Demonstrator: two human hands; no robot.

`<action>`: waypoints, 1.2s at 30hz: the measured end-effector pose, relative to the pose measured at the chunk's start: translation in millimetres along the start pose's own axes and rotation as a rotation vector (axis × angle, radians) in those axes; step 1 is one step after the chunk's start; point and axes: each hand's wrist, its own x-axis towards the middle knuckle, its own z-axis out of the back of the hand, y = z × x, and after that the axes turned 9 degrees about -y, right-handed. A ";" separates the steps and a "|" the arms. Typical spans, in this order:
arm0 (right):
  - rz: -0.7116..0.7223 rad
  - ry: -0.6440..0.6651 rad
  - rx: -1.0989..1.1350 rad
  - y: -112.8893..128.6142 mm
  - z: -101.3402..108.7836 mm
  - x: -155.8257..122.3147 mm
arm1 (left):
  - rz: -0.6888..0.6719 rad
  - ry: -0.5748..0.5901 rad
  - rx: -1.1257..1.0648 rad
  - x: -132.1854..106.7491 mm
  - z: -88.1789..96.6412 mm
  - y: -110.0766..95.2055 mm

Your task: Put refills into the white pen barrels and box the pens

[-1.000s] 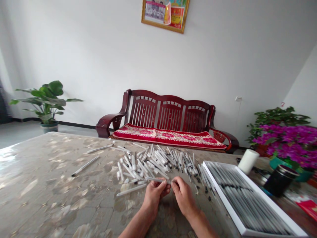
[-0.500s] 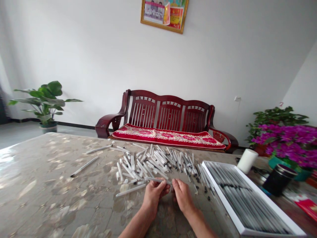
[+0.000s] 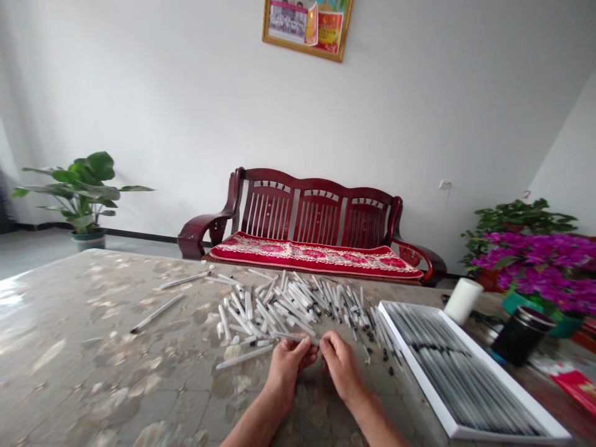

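A slim translucent pen (image 3: 285, 336) lies across the fingers of my left hand (image 3: 285, 366), pinched under the thumb, its left end sticking out past them. My right hand (image 3: 343, 367) pinches the pen's other end, which the fingertips mostly hide. Just beyond both hands spreads a loose pile of white pen caps and clear pen barrels (image 3: 274, 307). One long white tube (image 3: 244, 357) rests on the table to the left of my left hand. Small black pen parts (image 3: 385, 356) lie scattered right of my right hand.
On the right, a white box (image 3: 421, 385) holds rows of pens. Behind it stand a white cylinder (image 3: 464, 301), a black cup (image 3: 523, 335) and purple flowers (image 3: 540, 267). Two single pens (image 3: 157, 313) lie on the patterned table (image 3: 116, 372) at left. A wooden bench (image 3: 316, 214) is beyond.
The view has shifted very slightly. Both hands stay around the pen in nearly the same place, with my right fingers a touch higher and more curled.
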 end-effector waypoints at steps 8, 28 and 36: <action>-0.050 -0.001 0.028 2.9 -3.1 -1.1 | 0.017 -0.027 -0.010 0.4 -0.5 0.8; -0.438 0.023 0.399 13.8 -12.4 -2.6 | -0.136 0.053 0.069 -6.9 -4.4 -5.7; -0.593 0.051 0.539 14.6 -13.2 -3.7 | -0.250 0.089 0.145 -14.6 -5.4 -5.1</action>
